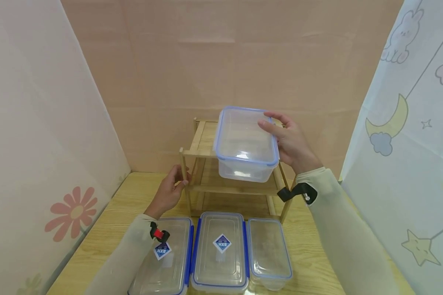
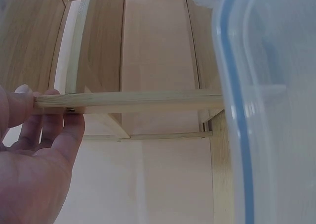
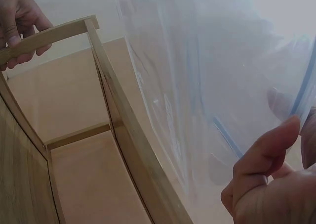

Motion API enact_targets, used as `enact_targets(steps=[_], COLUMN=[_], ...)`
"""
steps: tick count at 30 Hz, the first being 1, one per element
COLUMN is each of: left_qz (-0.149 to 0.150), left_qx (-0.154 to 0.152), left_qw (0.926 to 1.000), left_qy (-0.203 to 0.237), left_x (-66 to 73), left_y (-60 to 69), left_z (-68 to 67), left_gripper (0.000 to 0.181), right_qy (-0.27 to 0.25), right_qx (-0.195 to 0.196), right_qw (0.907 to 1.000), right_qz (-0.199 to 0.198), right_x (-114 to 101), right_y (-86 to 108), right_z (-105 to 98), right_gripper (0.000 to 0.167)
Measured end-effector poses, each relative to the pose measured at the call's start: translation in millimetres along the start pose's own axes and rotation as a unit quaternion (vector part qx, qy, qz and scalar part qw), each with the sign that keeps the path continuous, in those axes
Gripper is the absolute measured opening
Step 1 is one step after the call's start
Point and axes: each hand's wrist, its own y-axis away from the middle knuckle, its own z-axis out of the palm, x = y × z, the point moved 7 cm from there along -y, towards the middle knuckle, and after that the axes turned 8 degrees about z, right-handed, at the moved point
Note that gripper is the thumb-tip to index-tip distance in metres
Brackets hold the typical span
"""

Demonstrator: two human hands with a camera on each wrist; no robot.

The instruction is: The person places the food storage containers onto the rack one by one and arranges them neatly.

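Note:
A clear plastic food container (image 1: pixel 245 135) with a pale-blue-rimmed lid is held by my right hand (image 1: pixel 293 143) at its right side, thumb on the lid edge. It covers part of the wooden rack's top tier in the head view; whether it touches the rack I cannot tell. The three-tier wooden rack (image 1: pixel 234 190) stands behind a row of boxes. My left hand (image 1: pixel 170 192) grips the rack's front left post. In the left wrist view, thumb and fingers of the left hand (image 2: pixel 44 155) wrap the post (image 2: pixel 148 100), with the container (image 2: pixel 276 110) close by at right.
Three lidded clear boxes lie side by side before the rack: a left box (image 1: pixel 170 272) under my forearm, a middle box (image 1: pixel 220 270) and a narrower right box (image 1: pixel 268 250). A plain backdrop (image 1: pixel 229 61) hangs behind, and patterned cloths (image 1: pixel 40 123) flank the wooden table (image 1: pixel 310 254).

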Motion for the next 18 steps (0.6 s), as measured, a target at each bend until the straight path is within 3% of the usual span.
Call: enact_targets(steps=[18], left_qz=[-0.011], left_qx=[-0.003], left_qw=[0.9998], left_qy=[0.014], left_x=[-0.3], left_y=[1.1], left_z=[0.5], left_gripper=[0.034], right_qy=[-0.022], right_qx=[0.031], right_qw=[0.9992], right_qz=[0.012], right_x=[8.5], right_y=[-37.2], right_z=[11.2], right_gripper=[0.054])
